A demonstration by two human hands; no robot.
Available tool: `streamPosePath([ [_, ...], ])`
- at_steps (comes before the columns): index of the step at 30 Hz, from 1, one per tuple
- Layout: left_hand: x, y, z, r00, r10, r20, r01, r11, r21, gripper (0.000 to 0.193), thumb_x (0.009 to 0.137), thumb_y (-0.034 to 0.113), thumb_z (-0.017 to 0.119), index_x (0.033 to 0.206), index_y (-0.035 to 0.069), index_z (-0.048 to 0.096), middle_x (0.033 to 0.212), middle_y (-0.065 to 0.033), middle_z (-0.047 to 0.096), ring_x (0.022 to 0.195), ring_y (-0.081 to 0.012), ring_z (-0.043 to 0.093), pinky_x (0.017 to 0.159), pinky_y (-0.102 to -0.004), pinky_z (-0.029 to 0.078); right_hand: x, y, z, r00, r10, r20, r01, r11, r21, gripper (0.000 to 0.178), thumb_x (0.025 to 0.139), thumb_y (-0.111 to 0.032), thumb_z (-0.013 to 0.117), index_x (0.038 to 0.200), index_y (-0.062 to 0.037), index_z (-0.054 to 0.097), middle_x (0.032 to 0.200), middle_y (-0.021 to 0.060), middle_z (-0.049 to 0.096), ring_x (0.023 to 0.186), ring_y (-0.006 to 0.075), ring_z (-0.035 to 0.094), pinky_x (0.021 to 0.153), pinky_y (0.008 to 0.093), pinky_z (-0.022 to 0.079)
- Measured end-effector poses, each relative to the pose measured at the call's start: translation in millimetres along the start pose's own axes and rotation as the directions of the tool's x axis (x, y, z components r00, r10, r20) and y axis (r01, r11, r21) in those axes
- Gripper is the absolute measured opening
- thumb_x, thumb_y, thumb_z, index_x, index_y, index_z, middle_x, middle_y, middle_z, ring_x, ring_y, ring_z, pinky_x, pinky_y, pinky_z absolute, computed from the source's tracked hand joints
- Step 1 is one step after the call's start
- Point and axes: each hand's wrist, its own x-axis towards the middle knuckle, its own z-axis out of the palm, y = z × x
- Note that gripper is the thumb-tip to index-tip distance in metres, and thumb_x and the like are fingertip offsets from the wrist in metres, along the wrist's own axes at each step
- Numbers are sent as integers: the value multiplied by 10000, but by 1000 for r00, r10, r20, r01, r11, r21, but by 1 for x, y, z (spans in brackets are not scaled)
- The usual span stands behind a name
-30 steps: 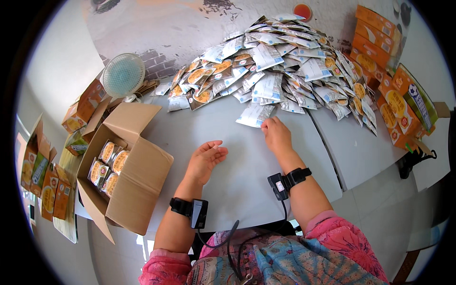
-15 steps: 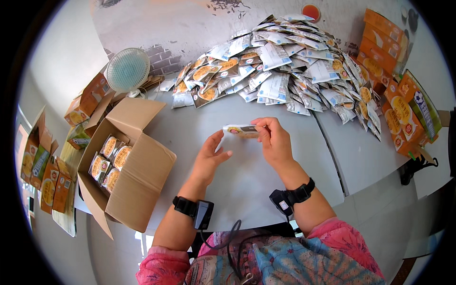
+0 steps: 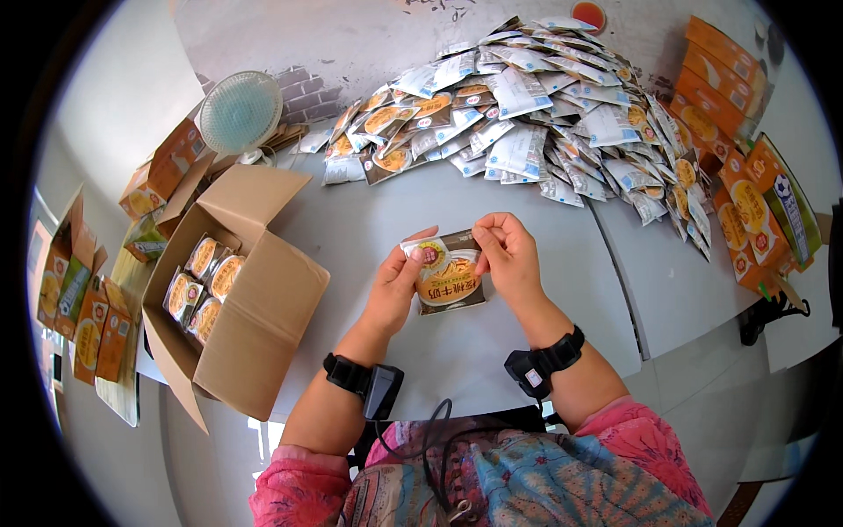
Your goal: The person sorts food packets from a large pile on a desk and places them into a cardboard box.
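head view: left hand and right hand, fingers nearly together, pinch a packet over the bench, back from its front edge, seemingly steadying it, which calls for light, even grips next.

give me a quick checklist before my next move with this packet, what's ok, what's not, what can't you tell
1. Flat rectangular brown, white and orange packet gripped at both sides: ok; the left hand is at its left edge, the right hand at its upper right corner.
2. Open brown cardboard box has its flaps out of the way: ok, they are spread outward.
3. Space below the orange-printed packets in the box: cannot tell, lower layers are hidden.
4. Held packet apart from the large white-and-brown packet heap: ok.
5. Packet seals intact all round: cannot tell, fingers cover parts of the edges.
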Motion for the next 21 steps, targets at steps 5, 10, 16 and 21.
streamPosePath([
  [5,1,0,-7,995,-64,-73,49,980,-193,373,954,317,359,1081,-8,489,1065,-106,558,952,-175,560,857,-315,450,-3,0,4,997,53,60,-52,998,-19,162,878,-132,525,975,-4,509,625,13,546,464,47,461,444,177,378],
  [10,7,-1,-17,963,-138,-229,40,920,-390,347,950,312,371,1052,-3,476,1061,-119,553,958,-199,557,864,-340,452,-3,6,6,972,175,157,-139,967,-215,265,894,-235,506,994,6,549,622,4,541,496,65,472,472,198,380],
  [16,11,1,-32,934,-151,-323,-33,865,-501,373,948,322,375,1123,0,448,1129,-118,522,1037,-225,521,913,-376,425,-2,20,4,869,367,333,-132,819,-558,435,884,-409,486,897,12,596,657,43,600,578,124,513,549,276,415],
  [21,11,5,-38,903,-171,-395,-104,804,-585,415,942,361,375,1151,9,436,1175,-106,502,1088,-238,498,950,-403,395,-6,15,11,826,402,395,-270,897,-349,425,875,-420,497,886,-11,614,694,57,639,541,90,494,522,232,402],
])
